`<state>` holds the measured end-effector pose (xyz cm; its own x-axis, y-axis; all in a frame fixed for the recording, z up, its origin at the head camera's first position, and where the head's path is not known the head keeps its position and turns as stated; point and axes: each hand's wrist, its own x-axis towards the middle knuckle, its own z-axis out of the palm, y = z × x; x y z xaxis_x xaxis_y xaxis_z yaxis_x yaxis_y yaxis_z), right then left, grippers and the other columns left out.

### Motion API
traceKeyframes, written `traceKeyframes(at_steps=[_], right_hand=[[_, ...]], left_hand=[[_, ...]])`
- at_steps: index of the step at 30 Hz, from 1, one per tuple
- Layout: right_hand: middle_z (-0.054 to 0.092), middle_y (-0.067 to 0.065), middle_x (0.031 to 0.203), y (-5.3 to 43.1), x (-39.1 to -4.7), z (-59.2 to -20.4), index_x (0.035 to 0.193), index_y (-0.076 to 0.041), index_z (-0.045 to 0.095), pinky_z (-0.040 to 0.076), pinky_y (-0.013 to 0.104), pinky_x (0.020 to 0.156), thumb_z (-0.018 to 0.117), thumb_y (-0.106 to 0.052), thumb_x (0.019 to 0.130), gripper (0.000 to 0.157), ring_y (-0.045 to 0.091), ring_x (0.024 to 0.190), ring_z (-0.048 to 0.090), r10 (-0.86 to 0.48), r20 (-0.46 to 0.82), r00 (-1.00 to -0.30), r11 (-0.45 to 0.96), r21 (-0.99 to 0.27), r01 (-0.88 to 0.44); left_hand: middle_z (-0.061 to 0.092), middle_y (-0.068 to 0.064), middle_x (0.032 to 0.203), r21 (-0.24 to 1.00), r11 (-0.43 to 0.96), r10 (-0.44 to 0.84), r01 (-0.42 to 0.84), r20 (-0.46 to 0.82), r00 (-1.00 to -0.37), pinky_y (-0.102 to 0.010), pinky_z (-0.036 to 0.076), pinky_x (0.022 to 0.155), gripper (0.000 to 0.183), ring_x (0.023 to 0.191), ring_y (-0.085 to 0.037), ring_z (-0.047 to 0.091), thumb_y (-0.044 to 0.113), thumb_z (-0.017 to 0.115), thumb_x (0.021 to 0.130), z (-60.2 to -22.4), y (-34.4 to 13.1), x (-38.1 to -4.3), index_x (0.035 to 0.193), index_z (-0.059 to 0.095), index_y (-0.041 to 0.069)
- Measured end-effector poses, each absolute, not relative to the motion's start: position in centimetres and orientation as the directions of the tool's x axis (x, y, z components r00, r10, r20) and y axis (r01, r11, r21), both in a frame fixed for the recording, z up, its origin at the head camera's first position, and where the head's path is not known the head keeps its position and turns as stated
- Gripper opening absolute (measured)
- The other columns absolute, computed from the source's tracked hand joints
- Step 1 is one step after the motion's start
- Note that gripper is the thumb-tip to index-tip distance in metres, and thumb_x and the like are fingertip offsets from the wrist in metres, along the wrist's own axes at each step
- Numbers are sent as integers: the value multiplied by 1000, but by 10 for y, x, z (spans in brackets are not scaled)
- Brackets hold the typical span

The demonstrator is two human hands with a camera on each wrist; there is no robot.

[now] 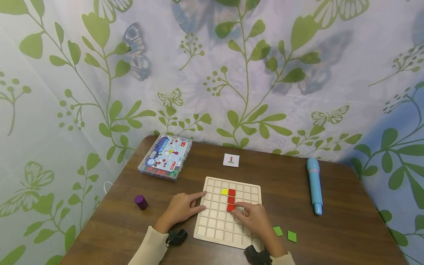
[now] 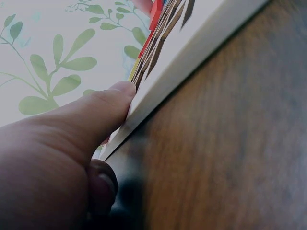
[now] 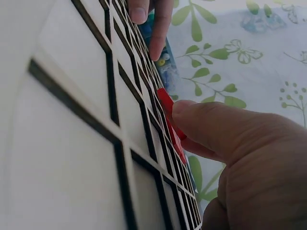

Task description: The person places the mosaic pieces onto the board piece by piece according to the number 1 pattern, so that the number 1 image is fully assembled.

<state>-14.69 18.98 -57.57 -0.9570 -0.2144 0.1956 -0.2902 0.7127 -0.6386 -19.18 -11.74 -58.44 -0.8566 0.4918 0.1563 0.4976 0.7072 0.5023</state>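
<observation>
While right hand (image 1: 255, 218) pinched red tile (image 1: 230, 207), left hand (image 1: 181, 207), unclenched, touched board (image 1: 219, 223). Yellow tile (image 1: 224, 191) lay placed; green tiles (image 1: 292, 236), unplaced.

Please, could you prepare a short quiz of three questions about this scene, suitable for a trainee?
1. Open question: Which hand pinches a red piece at the grid board?
2. Multiple choice: What colour are the two flat pieces lying on the table to the right of the board?
A) yellow
B) green
C) red
3. True or false: The purple cylinder stands on the grid board.

Key:
1. The right hand; the left hand touches the board's left edge.
2. B, green.
3. False; it is on the table, left of the board.
</observation>
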Motion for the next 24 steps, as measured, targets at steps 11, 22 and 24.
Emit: traceKeyframes(at_steps=[11,22,24], right_hand=[[24,-21,51,187,-146,-579,109,-18,80,21,21,48,82,-28,88,23,-2,49,19,-214,191,-958,744,-604,-287],[23,-22,51,186,-147,-578,111,-16,80,20,21,48,80,-29,90,25,-2,49,19,-227,184,-956,771,-567,-292],[24,-21,51,186,-146,-578,111,-17,80,21,21,48,81,-30,90,25,-2,49,19,-222,173,-960,774,-567,-281]], left_hand=[[40,17,55,497,710,493,499,155,-856,-23,23,51,52,47,0,29,50,71,94,-583,-117,-191,140,66,27],[39,17,54,496,710,491,500,160,-856,-22,23,50,51,47,0,28,49,71,94,-580,-117,-191,139,66,26],[39,17,54,496,709,493,501,160,-855,-22,23,50,52,47,0,28,50,71,94,-580,-116,-190,139,66,26]])
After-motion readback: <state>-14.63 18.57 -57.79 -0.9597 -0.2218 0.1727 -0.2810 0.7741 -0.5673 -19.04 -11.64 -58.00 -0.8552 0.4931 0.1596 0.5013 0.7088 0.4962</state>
